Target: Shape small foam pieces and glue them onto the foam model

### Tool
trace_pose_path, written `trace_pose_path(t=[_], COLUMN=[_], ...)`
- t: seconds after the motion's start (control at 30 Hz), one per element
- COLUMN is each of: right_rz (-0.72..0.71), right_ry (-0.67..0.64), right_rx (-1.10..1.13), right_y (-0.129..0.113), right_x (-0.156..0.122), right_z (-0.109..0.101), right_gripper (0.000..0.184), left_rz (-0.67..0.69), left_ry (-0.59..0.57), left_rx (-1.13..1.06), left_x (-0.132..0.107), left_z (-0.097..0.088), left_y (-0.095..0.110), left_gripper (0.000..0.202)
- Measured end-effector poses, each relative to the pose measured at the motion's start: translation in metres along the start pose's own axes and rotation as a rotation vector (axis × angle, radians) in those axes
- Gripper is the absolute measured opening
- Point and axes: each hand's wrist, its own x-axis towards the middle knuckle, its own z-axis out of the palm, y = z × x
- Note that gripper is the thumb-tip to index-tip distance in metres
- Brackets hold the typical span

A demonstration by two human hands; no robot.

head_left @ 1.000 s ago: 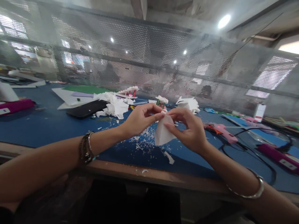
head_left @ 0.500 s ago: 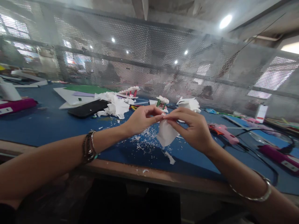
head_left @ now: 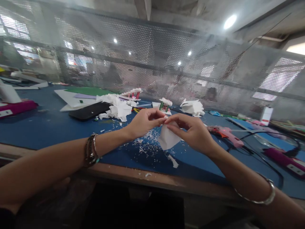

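Note:
A piece of thin white paper point(head_left: 168, 138) hangs above the blue tabletop, pinched at its upper edge. My left hand point(head_left: 145, 124) grips it between thumb and fingertips from the left. From the right, my right hand point(head_left: 190, 128) pinches the same edge close by, the two sets of fingertips almost touching. Small white paper shreds point(head_left: 149, 144) are scattered on the table beneath, and a longer torn strip point(head_left: 173, 161) lies nearer the front edge. Behind my hands stands a little model with green posts and a white ragged top point(head_left: 165, 104).
Crumpled white paper point(head_left: 119, 109) lies beside a black phone-like slab point(head_left: 89, 111) at left. More crumpled paper point(head_left: 192, 107) sits behind my right hand. A pink glue gun point(head_left: 230, 136) with a black cord rests at right, near a magenta box point(head_left: 284, 160). Perforated metal screening point(head_left: 143, 57) rises behind.
My right hand has shifted slightly left along the paper's top edge, and the paper has swung a little left. My left hand stays almost in place.

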Motion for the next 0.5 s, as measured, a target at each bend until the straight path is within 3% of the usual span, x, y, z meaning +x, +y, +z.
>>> trace_pose_path(t=[0.17, 0.33, 0.5], right_rz=[0.030, -0.099, -0.185], right_ry=[-0.033, -0.021, 0.000], right_rx=[0.006, -0.249, -0.313], right_y=[-0.0008, -0.0025, 0.0005], right_x=[0.0001, 0.0003, 0.0002], right_z=[-0.0061, -0.0107, -0.0096], right_gripper=[0.016, 0.015, 0.013], left_rz=[-0.042, -0.091, -0.106], left_ry=[-0.037, -0.063, -0.079], left_rx=[-0.038, -0.077, -0.068], left_x=[0.0004, 0.0009, 0.0011], left_z=[-0.0002, -0.0008, -0.0022], left_y=[-0.0013, -0.0040, -0.0035], left_gripper=[0.010, 0.009, 0.008])
